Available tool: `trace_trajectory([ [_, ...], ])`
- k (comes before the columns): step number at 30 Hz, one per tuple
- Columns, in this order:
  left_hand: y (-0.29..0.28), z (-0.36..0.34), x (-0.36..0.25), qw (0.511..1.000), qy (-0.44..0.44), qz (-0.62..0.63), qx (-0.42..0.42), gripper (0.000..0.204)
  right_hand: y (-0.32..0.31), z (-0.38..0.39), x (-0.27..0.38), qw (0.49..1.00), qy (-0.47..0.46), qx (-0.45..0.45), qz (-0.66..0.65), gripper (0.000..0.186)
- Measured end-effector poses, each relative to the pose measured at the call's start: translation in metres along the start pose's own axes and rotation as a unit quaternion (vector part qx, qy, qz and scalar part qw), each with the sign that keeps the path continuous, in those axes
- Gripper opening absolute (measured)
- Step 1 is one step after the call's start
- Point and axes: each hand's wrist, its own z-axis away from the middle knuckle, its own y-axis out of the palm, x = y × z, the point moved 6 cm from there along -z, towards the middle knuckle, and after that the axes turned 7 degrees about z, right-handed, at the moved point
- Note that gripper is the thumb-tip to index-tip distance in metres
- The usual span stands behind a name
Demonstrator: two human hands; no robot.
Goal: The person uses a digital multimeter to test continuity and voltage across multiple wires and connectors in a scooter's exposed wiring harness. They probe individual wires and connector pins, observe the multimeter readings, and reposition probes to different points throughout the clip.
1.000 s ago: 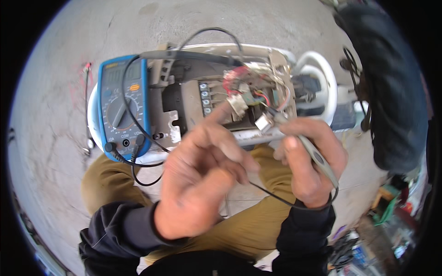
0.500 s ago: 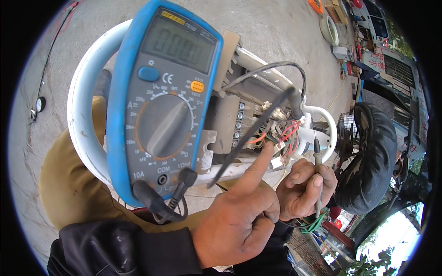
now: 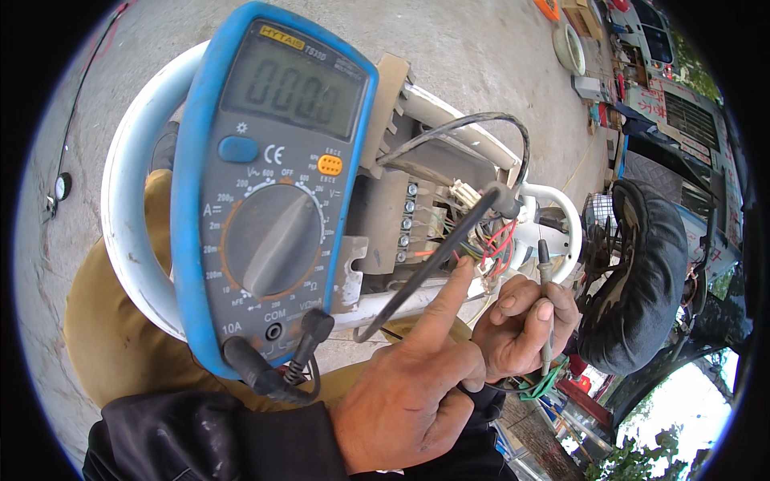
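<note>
The slim grey test probe (image 3: 545,272), dark toward its tip, stands nearly upright right of the blue-rimmed multimeter (image 3: 277,216), pinched between thumb and bent fingers of the right hand (image 3: 529,325). Nearer the multimeter, the left hand (image 3: 409,401) straightens its index finger toward tangled wires (image 3: 504,240); whether its other, curled fingers hold anything, I cannot tell.

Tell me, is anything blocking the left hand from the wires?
Nothing visible stands between the left hand and the wires. The black cable passes above and left of its fingertip. Touching? I can't tell.
</note>
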Motion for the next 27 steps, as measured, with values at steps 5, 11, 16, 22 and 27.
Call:
trace_trajectory([
  [5, -0.002, 0.001, -0.004, 1.0, -0.017, 0.001, 0.011, 0.019, 0.004, 0.001, 0.002, 1.0, -0.007, 0.006, 0.006, 0.027],
  [11, -0.002, 0.0, -0.005, 1.0, -0.022, 0.001, 0.013, 0.021, 0.003, 0.004, 0.004, 0.999, 0.022, -0.015, 0.021, 0.025],
  [16, -0.003, 0.003, -0.004, 0.999, -0.028, -0.019, 0.004, 0.022, 0.002, 0.006, 0.006, 0.999, 0.029, -0.028, 0.029, 0.023],
  [22, -0.004, 0.006, -0.006, 0.998, -0.025, -0.047, 0.016, 0.022, 0.002, 0.009, 0.007, 0.997, 0.041, -0.046, 0.038, 0.024],
  [27, -0.006, 0.007, -0.008, 0.999, -0.02, -0.046, 0.021, 0.022, 0.004, 0.012, 0.008, 0.996, 0.068, -0.045, 0.021, 0.024],
])
